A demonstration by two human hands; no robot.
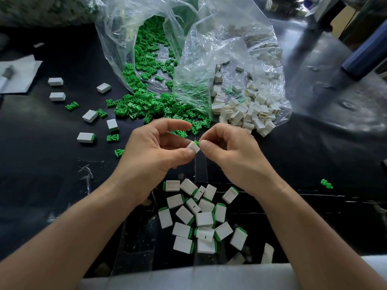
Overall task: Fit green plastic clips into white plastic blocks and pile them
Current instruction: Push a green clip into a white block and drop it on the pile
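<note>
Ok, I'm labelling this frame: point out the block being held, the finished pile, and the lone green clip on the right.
held white block (pixel 193 147), head view: its white face.
finished pile (pixel 204 219), head view: a white block near its middle.
lone green clip (pixel 326 183), head view: its middle.

Person, visible parts:

- Left hand (pixel 155 147): bare, with plain skin folds across the knuckles and a fleshy pad at the thumb's base.
- Right hand (pixel 228 149): bare. The thumbnail (pixel 207 145) is trimmed short, and tendon lines run back from the fingers (pixel 217 130) to the wrist.
- Left forearm (pixel 73 237): behind the fingers, past the wrist, uncovered along all its visible length.
- Right forearm (pixel 314 227): likewise uncovered.
- Garment (pixel 188 277): smooth pale grey cloth, farthest back from the fingers, spanning the gap between both forearms.
</note>
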